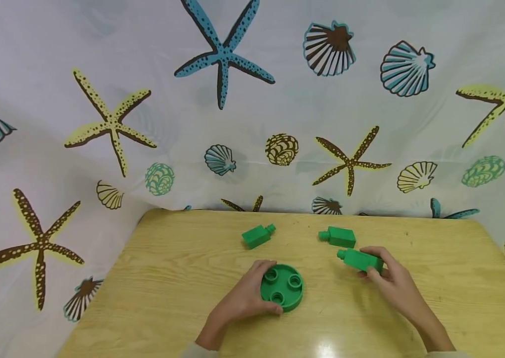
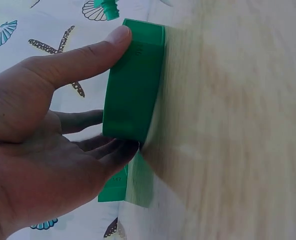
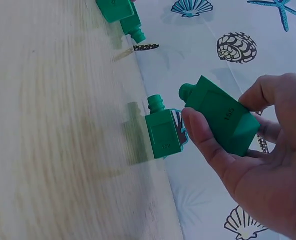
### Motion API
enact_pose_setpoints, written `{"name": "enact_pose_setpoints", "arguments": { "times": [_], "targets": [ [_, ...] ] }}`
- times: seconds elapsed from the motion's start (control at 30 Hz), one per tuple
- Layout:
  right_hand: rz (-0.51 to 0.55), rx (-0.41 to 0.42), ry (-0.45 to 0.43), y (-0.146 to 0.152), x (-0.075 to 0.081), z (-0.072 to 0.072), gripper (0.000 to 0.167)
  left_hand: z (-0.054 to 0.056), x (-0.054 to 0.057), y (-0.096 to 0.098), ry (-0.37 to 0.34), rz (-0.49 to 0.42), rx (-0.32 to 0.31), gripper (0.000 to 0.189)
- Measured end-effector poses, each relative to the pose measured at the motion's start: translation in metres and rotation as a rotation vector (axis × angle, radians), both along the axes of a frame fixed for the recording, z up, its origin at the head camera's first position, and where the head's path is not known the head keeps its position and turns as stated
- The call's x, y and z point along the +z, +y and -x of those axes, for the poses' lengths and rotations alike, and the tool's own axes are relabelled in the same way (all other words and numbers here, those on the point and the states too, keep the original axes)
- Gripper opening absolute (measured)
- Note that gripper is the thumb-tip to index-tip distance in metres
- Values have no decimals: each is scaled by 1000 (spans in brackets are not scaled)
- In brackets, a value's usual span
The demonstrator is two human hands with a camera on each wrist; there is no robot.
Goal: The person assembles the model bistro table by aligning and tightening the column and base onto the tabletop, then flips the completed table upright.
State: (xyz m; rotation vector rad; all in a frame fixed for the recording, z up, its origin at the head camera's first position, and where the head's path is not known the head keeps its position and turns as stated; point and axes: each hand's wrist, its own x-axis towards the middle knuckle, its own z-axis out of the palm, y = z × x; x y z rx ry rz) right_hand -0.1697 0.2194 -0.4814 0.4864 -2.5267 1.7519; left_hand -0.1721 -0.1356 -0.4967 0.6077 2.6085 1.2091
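Observation:
My left hand point(image 1: 243, 296) grips a round green base point(image 1: 283, 287) by its edge, thumb on the near side and fingers at the far side. Three round sockets face up from it. In the left wrist view, the base point(image 2: 132, 90) shows its smooth side wall close to the tabletop. A green block with a narrow ridged neck point(image 1: 359, 260) is held in my right hand point(image 1: 393, 283), its neck pointing left. The right wrist view shows this block point(image 3: 225, 120) pinched between thumb and fingers, raised off the table, with a number on one face.
Two similar green necked blocks lie on the wooden table point(image 1: 180, 278): one block at the back left point(image 1: 256, 237), and another block point(image 1: 342, 238) just beyond the held one. A cloth with starfish and shells point(image 1: 252, 184) hangs behind the table and along its sides.

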Motion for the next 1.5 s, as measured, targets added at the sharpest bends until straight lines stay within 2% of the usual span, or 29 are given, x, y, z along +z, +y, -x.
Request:
{"name": "enact_pose_setpoints", "arguments": {
  "times": [0.2,0.37,0.57,0.67,0.83,1.0,1.23,1.5],
  "targets": [
    [43,50,50,-9,2,4,31,2,-3,3,-6,-10,-2,103],
    [56,60,32,-19,2,2,33,-3,-4,6,-28,-22,-2,99],
    [27,-9,62,-27,9,-1,45,-10,3,26,-73,-10,99,105],
    [47,-23,67,-32,9,-2,46,-12,5,31,-69,10,125,104],
    [67,16,117,-44,5,1,44,-11,5,30,-46,-4,123,100],
    [104,89,102,-56,2,0,47,-10,5,26,-54,-15,111,100],
    [78,80,115,-66,-5,0,49,-8,4,24,-46,-7,90,99],
    [71,102,197,-74,-12,1,49,-5,2,25,-40,9,81,98]
  ]
}}
